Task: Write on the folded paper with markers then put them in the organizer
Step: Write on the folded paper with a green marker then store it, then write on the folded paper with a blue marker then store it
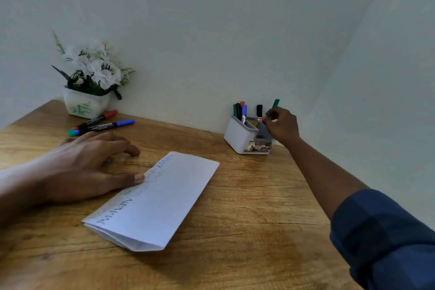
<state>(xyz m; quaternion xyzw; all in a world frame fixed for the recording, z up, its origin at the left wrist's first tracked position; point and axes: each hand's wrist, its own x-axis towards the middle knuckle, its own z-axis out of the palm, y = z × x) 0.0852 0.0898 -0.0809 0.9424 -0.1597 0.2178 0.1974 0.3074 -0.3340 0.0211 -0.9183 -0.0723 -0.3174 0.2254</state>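
The white folded paper (pixel 155 202), lettered in black and blue along its left edge, lies mid-desk under the thumb of the spread left hand (pixel 89 162). The right hand (pixel 282 127) pinches a green marker (pixel 275 103) over the grey-white organizer (pixel 237 136), which stands on the wood-grain desk (pixel 247 219) against a pale wall (pixel 211 30).

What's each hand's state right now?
Left hand: open, resting flat on the table, thumb touching the folded paper.
Right hand: pinches a green marker at the organizer.
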